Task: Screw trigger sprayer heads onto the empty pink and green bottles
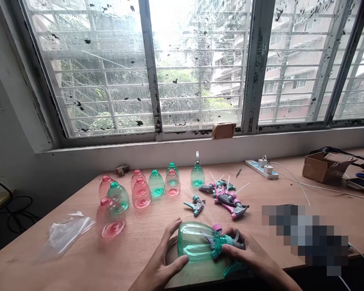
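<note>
On the wooden table (133,254) beneath a barred window (197,60), the left hand (160,262) cups the base of a green spray bottle (195,242) lying on its side, long axis left to right; the right hand (255,260) grips its trigger sprayer head (235,241) at the neck.

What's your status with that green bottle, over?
Left hand cupping green bottle, which is on its side. Right hand gripping spray head at its neck. Loose spray heads just beyond, apart.

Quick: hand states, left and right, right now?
Left hand: gripping the green bottle at its base.
Right hand: gripping the trigger sprayer at the bottle's neck.
</note>
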Demonstrator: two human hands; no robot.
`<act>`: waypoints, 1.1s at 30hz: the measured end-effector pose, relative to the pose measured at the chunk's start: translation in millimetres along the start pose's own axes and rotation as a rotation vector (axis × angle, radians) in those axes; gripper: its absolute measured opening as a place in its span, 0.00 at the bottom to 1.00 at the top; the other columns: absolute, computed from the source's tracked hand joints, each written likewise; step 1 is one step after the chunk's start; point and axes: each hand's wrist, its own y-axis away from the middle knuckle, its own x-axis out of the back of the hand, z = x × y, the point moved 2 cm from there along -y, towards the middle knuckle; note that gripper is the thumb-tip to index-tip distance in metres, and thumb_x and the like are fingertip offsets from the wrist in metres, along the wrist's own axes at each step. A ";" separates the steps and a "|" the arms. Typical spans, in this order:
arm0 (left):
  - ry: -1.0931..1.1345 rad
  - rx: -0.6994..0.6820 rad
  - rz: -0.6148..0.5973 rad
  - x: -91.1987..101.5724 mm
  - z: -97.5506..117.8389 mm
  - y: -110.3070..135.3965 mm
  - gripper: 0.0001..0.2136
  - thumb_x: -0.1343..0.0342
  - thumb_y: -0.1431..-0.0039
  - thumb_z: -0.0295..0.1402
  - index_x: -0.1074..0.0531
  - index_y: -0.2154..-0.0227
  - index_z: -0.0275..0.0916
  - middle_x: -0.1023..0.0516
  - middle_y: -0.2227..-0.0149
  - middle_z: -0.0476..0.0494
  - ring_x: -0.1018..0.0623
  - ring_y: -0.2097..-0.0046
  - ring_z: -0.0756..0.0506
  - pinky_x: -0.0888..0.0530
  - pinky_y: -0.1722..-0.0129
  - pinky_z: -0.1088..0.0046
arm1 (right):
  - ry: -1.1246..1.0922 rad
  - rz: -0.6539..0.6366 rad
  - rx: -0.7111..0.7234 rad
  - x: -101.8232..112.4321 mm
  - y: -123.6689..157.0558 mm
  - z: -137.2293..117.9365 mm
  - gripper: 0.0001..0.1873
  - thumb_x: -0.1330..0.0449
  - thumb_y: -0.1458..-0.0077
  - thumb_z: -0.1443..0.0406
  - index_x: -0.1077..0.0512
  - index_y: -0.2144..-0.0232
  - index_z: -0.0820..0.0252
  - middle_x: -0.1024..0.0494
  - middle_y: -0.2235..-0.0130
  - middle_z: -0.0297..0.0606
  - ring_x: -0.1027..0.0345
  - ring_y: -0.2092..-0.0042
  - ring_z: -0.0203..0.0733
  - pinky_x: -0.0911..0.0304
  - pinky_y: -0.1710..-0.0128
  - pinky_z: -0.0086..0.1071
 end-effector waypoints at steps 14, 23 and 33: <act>0.016 -0.074 0.036 -4.8 -1.2 -0.8 0.33 0.40 0.36 0.44 0.48 0.32 0.53 0.47 0.28 0.43 0.45 0.28 0.35 0.42 0.30 0.54 | 0.014 -0.024 0.017 2.5 -1.1 3.3 0.22 0.28 0.53 0.52 0.30 0.64 0.58 0.18 0.67 0.36 0.23 0.63 0.50 0.34 0.65 0.34; -0.096 -0.119 0.020 -3.0 -1.3 -1.3 0.35 0.39 0.37 0.39 0.48 0.32 0.53 0.47 0.29 0.42 0.42 0.30 0.33 0.41 0.32 0.51 | 0.006 -0.038 0.007 1.3 -1.7 1.1 0.22 0.28 0.52 0.53 0.31 0.65 0.58 0.19 0.67 0.35 0.24 0.63 0.49 0.35 0.64 0.34; -0.187 -0.146 0.013 -3.8 10.1 10.3 0.37 0.41 0.37 0.46 0.54 0.30 0.56 0.57 0.25 0.48 0.56 0.26 0.36 0.56 0.28 0.53 | 0.058 -0.011 -0.017 1.4 4.2 1.0 0.22 0.28 0.56 0.51 0.26 0.66 0.60 0.27 0.69 0.32 0.36 0.66 0.40 0.42 0.66 0.30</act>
